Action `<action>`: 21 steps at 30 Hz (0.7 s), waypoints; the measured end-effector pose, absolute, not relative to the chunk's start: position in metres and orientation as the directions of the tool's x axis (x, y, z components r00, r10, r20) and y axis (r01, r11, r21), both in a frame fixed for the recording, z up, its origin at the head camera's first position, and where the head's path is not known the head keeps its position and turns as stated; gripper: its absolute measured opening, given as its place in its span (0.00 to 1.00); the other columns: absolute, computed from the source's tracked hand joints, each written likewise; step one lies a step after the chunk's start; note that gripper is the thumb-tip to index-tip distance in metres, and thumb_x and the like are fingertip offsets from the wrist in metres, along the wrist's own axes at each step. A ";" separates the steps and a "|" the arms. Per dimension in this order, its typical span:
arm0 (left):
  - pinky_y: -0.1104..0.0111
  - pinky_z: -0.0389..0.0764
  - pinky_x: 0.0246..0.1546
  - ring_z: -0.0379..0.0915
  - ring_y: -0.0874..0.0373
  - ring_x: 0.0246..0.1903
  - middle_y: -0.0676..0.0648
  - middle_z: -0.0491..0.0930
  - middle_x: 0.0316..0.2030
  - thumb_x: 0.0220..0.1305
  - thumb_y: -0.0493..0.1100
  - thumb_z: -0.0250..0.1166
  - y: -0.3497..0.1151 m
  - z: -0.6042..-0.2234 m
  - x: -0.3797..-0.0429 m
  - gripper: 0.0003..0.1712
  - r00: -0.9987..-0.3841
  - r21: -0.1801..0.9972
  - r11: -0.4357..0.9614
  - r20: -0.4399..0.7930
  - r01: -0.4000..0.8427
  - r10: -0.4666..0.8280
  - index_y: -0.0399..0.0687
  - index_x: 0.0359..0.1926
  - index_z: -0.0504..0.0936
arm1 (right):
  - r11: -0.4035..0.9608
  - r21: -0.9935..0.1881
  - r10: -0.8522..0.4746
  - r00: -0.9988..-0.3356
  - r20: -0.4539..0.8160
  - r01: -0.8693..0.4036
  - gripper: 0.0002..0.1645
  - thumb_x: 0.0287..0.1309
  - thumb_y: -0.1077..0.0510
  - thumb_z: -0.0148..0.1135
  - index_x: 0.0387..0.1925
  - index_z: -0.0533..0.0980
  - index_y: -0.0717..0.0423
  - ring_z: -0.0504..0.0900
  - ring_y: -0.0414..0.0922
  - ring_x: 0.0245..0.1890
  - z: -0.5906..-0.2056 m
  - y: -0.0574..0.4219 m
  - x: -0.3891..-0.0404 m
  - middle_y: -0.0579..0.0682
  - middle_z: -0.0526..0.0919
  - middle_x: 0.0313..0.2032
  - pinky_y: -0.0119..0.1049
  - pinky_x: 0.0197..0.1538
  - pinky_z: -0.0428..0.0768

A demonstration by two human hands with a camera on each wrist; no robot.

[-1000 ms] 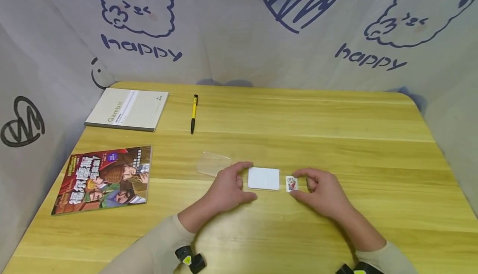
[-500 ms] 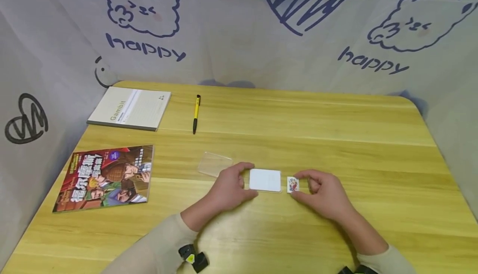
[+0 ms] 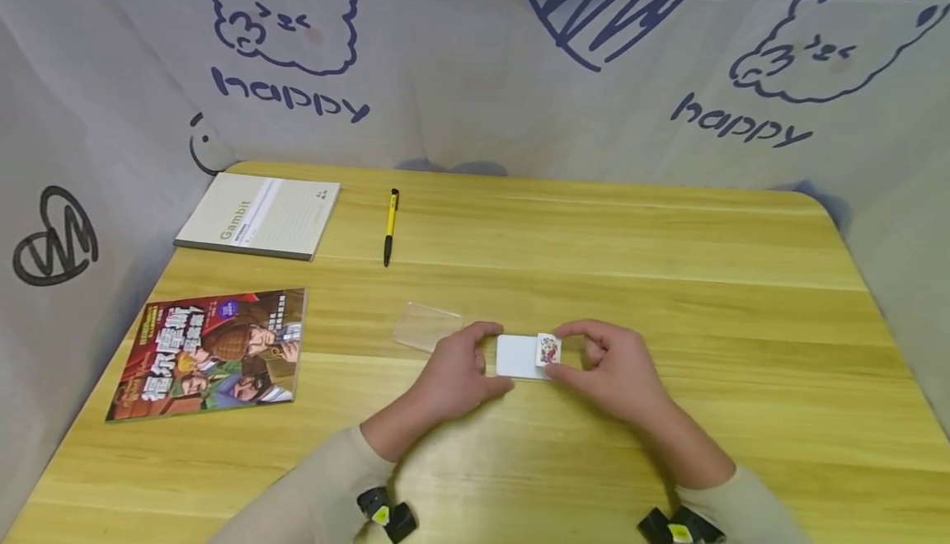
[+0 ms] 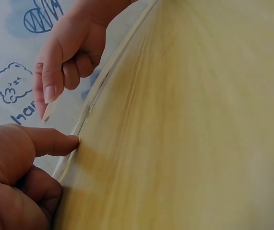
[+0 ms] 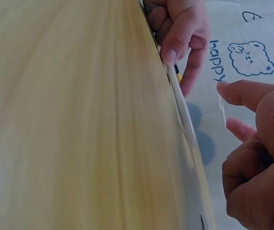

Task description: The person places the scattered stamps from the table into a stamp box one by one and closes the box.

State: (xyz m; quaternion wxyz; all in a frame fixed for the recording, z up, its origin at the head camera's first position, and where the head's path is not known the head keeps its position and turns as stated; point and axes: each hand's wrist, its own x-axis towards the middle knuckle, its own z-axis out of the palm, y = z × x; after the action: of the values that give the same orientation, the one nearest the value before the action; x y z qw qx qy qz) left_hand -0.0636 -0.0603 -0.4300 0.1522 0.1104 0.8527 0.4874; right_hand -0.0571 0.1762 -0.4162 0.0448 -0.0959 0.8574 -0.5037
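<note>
In the head view a flat white rectangular piece (image 3: 515, 357) lies in a shallow clear plastic case on the table. My left hand (image 3: 456, 375) holds the case's left end between thumb and index finger. Between the thumb and index finger of my right hand (image 3: 614, 369) is a small white card (image 3: 548, 349) with a colourful picture, held over the right end of the white piece. From the right wrist view, the card (image 5: 222, 110) appears thin, on edge, and raised above the case (image 5: 182, 110). Its underside is hidden.
A clear plastic lid (image 3: 417, 324) lies just behind my left hand. Further left are a comic-covered magazine (image 3: 223, 363) and a grey notebook (image 3: 260, 214). A yellow and black pen (image 3: 390, 222) rests near the back. White cloth (image 3: 460, 58) with drawings encloses the wooden table (image 3: 668, 255).
My right hand has lifted the small card from the table beside the case and carried it left, over the white piece. The left hand keeps its place at the case.
</note>
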 end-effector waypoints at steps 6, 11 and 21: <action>0.71 0.64 0.18 0.60 0.64 0.15 0.54 0.67 0.17 0.50 0.37 0.79 -0.061 -0.429 -0.063 0.40 -0.929 0.858 0.512 -0.152 0.045 0.337 0.36 0.64 0.72 | 0.483 -0.867 -0.221 -0.975 0.011 -0.119 0.22 0.44 0.55 0.83 0.43 0.85 0.51 0.54 0.38 0.15 -0.419 0.162 -0.060 0.40 0.56 0.13 0.31 0.20 0.56; 0.71 0.64 0.17 0.61 0.64 0.16 0.53 0.68 0.18 0.50 0.37 0.79 -0.061 -0.430 -0.064 0.40 -0.929 0.857 0.512 -0.142 0.057 0.341 0.36 0.64 0.73 | 0.489 -0.864 -0.230 -0.973 0.008 -0.123 0.22 0.43 0.54 0.83 0.42 0.85 0.51 0.72 0.40 0.21 -0.423 0.152 -0.062 0.43 0.77 0.22 0.32 0.23 0.71; 0.71 0.63 0.17 0.61 0.64 0.15 0.53 0.68 0.17 0.51 0.37 0.79 -0.061 -0.430 -0.064 0.39 -0.928 0.866 0.497 -0.142 0.053 0.346 0.36 0.64 0.73 | 0.518 -0.848 -0.249 -0.968 -0.018 -0.117 0.23 0.43 0.54 0.83 0.43 0.85 0.54 0.78 0.43 0.28 -0.430 0.145 -0.066 0.49 0.80 0.29 0.35 0.28 0.78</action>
State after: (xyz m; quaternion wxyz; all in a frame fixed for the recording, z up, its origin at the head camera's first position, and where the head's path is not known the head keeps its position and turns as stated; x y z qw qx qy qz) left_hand -0.0636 -0.0615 -0.4304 0.1502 0.1168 0.8521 0.4876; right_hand -0.0664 0.1445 -0.4301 0.0687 -0.1055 0.8684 -0.4796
